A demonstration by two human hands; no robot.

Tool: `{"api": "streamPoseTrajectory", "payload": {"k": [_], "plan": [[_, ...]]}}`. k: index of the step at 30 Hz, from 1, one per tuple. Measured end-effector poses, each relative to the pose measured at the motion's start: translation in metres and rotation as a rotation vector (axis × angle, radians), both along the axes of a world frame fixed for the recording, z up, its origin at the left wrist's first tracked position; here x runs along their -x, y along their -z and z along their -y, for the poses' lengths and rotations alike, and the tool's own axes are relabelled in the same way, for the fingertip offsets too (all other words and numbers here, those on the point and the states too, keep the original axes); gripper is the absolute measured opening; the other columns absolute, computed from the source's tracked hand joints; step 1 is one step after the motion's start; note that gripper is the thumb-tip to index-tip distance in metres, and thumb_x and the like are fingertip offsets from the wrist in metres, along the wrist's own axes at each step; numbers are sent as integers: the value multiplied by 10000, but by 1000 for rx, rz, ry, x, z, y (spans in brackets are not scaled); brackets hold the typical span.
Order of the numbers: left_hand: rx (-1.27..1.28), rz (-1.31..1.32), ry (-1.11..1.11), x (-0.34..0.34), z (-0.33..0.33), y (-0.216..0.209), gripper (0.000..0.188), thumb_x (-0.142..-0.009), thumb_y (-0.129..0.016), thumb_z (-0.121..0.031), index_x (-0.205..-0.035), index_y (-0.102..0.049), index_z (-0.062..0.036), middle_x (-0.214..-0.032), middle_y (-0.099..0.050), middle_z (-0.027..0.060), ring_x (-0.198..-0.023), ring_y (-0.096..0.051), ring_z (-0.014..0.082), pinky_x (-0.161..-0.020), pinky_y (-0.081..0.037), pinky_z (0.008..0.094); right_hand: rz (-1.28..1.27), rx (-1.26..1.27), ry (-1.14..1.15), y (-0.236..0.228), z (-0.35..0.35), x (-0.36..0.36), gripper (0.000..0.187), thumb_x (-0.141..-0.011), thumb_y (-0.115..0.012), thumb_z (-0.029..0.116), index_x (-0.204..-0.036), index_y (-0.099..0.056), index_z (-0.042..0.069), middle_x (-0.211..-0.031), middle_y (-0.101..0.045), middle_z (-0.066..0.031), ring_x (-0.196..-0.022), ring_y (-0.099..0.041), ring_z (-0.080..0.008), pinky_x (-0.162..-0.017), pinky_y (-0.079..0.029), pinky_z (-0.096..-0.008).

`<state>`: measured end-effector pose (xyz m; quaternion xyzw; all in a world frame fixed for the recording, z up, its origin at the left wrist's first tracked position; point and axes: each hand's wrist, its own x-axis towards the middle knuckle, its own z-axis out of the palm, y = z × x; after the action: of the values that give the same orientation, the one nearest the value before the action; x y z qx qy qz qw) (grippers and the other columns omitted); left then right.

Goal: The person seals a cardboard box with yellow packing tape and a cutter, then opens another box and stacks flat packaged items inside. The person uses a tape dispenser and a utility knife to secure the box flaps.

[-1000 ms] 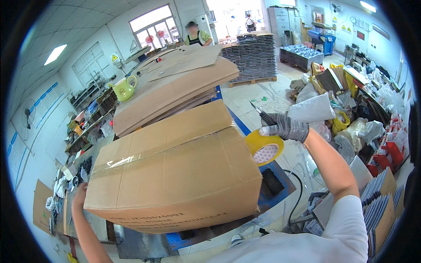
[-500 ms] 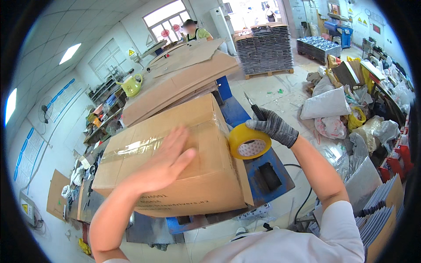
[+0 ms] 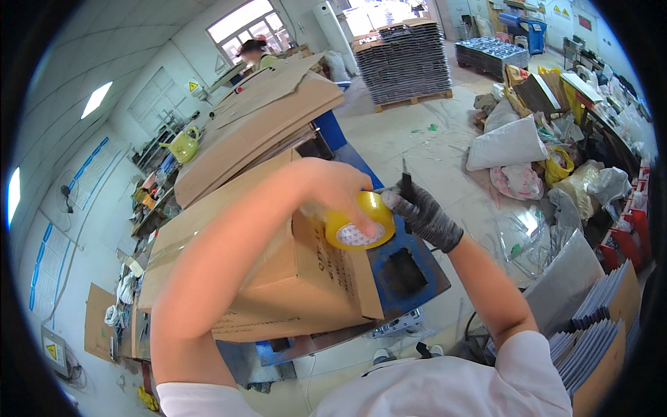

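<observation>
One blue worktable beneath a carton, pale floor and bags at right

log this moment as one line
left hand: touching yellow tape roll | gloved right hand: holding dark-handled knife | carton: on blue bench

Floor, pale, right of the gloved fingers; wall, white, far left of them; ceiling lamp, lit, high left; window, beyond.

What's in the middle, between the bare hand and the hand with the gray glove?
A roll of yellow packing tape, seen in the head view between the left hand and gloved right hand.
</observation>
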<state>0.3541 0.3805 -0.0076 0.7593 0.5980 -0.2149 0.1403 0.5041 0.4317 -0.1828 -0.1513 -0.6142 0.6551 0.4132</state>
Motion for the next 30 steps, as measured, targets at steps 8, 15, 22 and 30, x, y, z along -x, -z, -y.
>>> {"api": "streamPoseTrajectory", "payload": {"k": [8,15,22,30], "plan": [[46,-90,-92,-3,-18,25,561,-784,-686,-450,-1081,-607,19,-982,-668,173,-853,-656,267,-764,-520,355,-37,-124,297,8,62,-42,189,-885,-672,119,-976,-522,49,-775,-607,-5,-749,-582,-102,-747,-492,-245],[230,198,-235,-4,-27,19,654,-813,-682,-515,-1169,-541,14,-1002,-639,101,-784,-624,172,-699,-522,264,84,-263,0,-10,120,-35,400,-914,-604,124,-1284,-467,55,-1020,-618,-60,-927,-601,-138,-840,-486,-280],[222,247,-275,5,-38,29,727,-779,-681,-578,-1173,-553,20,-945,-644,103,-783,-617,173,-691,-521,237,739,-475,236,-51,112,-29,352,-957,-457,336,-1170,-578,82,-769,-645,-197,-711,-644,-358,-651,-508,-460],[77,241,-108,24,-28,26,692,-829,-625,-574,-1223,-507,-19,-1086,-615,131,-844,-637,211,-680,-542,291,889,-680,347,-94,98,-24,298,-922,-539,312,-1046,-640,61,-671,-617,-205,-609,-623,-367,-588,-497,-444]]}}
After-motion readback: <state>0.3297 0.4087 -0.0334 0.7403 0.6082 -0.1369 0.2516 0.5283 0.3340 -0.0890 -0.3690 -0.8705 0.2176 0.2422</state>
